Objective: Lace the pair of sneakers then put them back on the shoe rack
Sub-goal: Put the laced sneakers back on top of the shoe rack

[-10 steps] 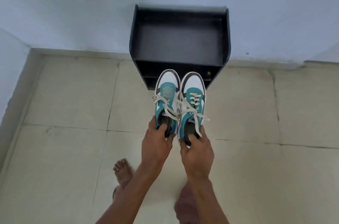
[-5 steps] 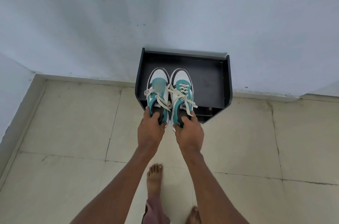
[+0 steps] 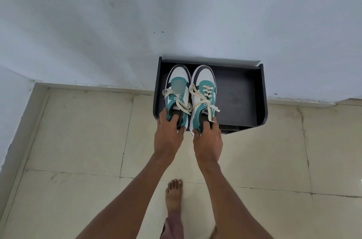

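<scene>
The 2 teal-and-white canvas sneakers (image 3: 191,97) with cream laces are judged light and soft-sided, best gripped at the stiffer heel collars. That hold is seen: the left hand (image 3: 169,131) is clasped on 1 heel, the right hand (image 3: 208,137) on the other. The pair is held side by side over the black wooden shoe rack's (image 3: 242,97) top shelf, toes toward the wall.

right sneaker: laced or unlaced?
Laced. The right sneaker shows cream lace rungs across its eyelets, loose ends trailing; right hand grips its heel.
</scene>
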